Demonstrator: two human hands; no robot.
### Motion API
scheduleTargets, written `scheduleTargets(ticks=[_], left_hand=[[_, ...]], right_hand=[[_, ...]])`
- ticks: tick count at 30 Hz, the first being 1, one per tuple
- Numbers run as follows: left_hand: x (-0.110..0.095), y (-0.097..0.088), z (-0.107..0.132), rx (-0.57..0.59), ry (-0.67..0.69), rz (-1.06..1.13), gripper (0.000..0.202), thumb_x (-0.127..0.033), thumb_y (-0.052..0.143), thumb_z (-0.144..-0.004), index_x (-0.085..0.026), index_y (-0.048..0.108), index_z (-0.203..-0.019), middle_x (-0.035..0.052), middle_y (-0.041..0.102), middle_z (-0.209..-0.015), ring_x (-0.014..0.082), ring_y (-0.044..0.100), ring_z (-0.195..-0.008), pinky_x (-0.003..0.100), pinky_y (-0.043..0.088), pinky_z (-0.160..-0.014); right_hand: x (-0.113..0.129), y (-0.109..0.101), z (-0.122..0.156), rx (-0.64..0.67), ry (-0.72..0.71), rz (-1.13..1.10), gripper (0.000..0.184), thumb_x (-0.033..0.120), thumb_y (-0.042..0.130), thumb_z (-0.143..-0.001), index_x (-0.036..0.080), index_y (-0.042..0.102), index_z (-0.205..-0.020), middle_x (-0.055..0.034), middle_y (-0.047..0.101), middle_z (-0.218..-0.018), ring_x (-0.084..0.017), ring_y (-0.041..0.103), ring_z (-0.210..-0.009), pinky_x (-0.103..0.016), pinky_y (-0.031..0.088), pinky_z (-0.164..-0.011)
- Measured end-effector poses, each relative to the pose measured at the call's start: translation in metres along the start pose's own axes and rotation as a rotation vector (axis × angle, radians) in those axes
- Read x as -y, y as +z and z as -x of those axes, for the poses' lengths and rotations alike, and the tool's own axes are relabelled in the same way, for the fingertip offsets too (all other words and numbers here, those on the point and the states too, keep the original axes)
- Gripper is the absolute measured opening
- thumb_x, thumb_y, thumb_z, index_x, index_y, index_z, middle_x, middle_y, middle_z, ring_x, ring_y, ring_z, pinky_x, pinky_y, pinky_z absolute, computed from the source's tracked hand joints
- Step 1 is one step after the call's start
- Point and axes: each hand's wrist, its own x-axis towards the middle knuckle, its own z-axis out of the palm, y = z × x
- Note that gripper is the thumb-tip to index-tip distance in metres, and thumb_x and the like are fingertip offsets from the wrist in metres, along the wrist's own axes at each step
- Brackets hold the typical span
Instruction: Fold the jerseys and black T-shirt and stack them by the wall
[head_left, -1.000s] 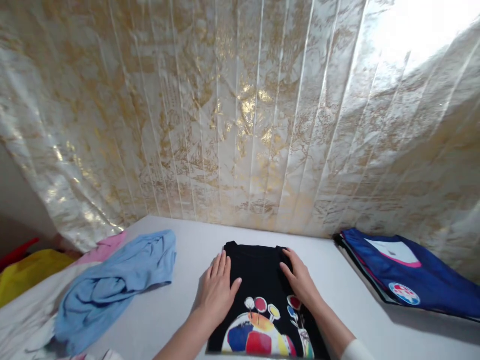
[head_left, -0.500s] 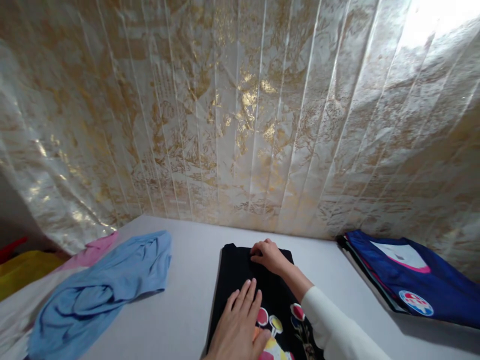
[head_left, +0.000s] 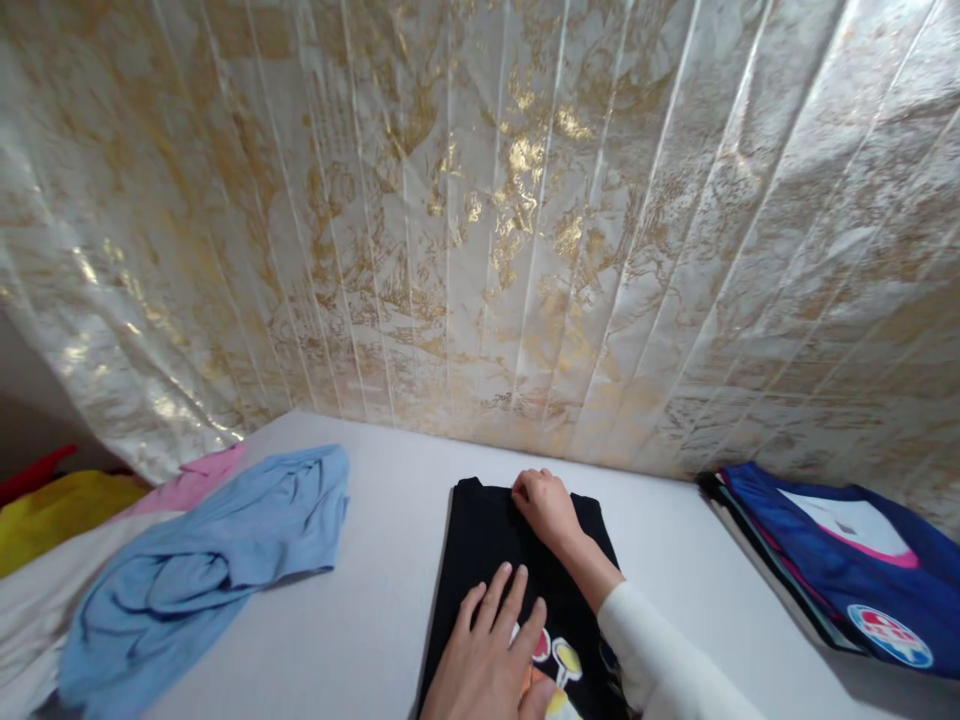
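In the head view a folded black T-shirt point(head_left: 480, 530) with a colourful print lies on the white table, its neck end pointing away from me. My left hand point(head_left: 487, 650) rests flat on the shirt, fingers spread, partly covering the print. At the collar, my right hand point(head_left: 546, 508) has its fingers curled and closed in a pinch on the black fabric near the neck opening. Its fingertips are partly hidden, and its white sleeve covers part of the shirt's right side.
To the left lies a crumpled light blue garment point(head_left: 217, 560), beside pink cloth point(head_left: 199, 480), white cloth and yellow cloth point(head_left: 67, 515). A stack of folded clothes with a navy shirt point(head_left: 817, 580) on top is at the right. A shiny gold-patterned curtain point(head_left: 450, 250) hangs behind the table.
My right hand's fingers have curled in more at the collar. My left hand's fingers have spread a little wider on the shirt. The view has shifted slightly.
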Motion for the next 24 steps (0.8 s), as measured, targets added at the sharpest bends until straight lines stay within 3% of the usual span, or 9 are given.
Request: scheduleTargets(ticks=[3,10,13,15,19,21,24], left_hand=[[0.001,0.003,0.002,-0.041,0.043,-0.033,0.053,-0.051,0.043,-0.094,-0.026,0.041,-0.141,0.0095,0.030,-0.150,0.0321,0.030,-0.138,0.050,0.033,-0.107],[0.003,0.001,0.007,0.043,0.028,0.057,0.056,-0.046,0.050,-0.091,-0.023,0.040,-0.142,0.0132,0.022,-0.153,0.0342,0.024,-0.140,0.051,0.033,-0.107],[0.013,-0.001,0.019,-0.078,-0.084,0.066,0.064,-0.032,0.055,-0.085,-0.018,0.035,-0.145,0.0139,0.023,-0.154,0.0333,0.024,-0.140,0.048,0.035,-0.106],[0.020,-0.004,0.030,-0.226,-0.199,0.058,0.061,-0.023,0.053,-0.082,-0.015,0.039,-0.141,0.0144,0.036,-0.149,0.0304,0.033,-0.136,0.045,0.036,-0.107],[0.033,-0.010,0.051,-0.398,-0.363,0.032,0.029,-0.020,0.049,-0.081,-0.018,0.059,-0.107,0.0102,0.059,-0.112,0.0252,0.055,-0.107,0.038,0.046,-0.090],[0.037,-0.008,0.058,-0.422,-0.371,-0.007,0.015,-0.020,0.051,-0.079,-0.020,0.059,-0.092,0.0066,0.059,-0.095,0.0234,0.057,-0.092,0.035,0.047,-0.080],[0.039,0.000,0.065,-0.476,-0.363,-0.059,0.007,-0.023,0.054,-0.078,-0.021,0.055,-0.084,0.0041,0.057,-0.085,0.0223,0.056,-0.083,0.032,0.045,-0.074]], right_hand=[[0.005,0.000,-0.001,-0.029,0.042,0.027,0.021,0.016,0.043,-0.092,0.018,0.063,-0.088,-0.0091,0.068,-0.094,-0.022,0.058,-0.093,-0.030,0.036,-0.079],[0.015,0.004,-0.001,0.017,0.119,0.030,0.021,0.013,0.043,-0.091,0.017,0.063,-0.088,-0.0106,0.069,-0.091,-0.021,0.064,-0.078,-0.030,0.038,-0.067],[0.021,-0.001,-0.005,0.030,0.080,-0.017,0.021,0.011,0.045,-0.089,0.019,0.064,-0.085,-0.0085,0.069,-0.089,-0.020,0.064,-0.078,-0.028,0.039,-0.068],[0.029,-0.003,-0.010,0.014,0.030,-0.074,0.021,0.014,0.045,-0.090,0.020,0.065,-0.088,-0.0071,0.068,-0.093,-0.019,0.063,-0.086,-0.027,0.040,-0.072],[0.049,0.002,-0.022,-0.022,-0.040,-0.206,0.017,0.029,0.052,-0.090,0.019,0.066,-0.093,-0.0077,0.066,-0.097,-0.020,0.057,-0.096,-0.028,0.040,-0.083],[0.056,0.011,-0.028,-0.024,-0.044,-0.268,0.017,0.032,0.059,-0.086,0.017,0.067,-0.088,-0.0093,0.066,-0.094,-0.023,0.056,-0.094,-0.031,0.040,-0.083],[0.057,0.023,-0.033,-0.021,-0.050,-0.377,0.011,0.026,0.060,-0.083,0.018,0.066,-0.080,-0.0080,0.067,-0.088,-0.023,0.056,-0.090,-0.031,0.041,-0.081]])
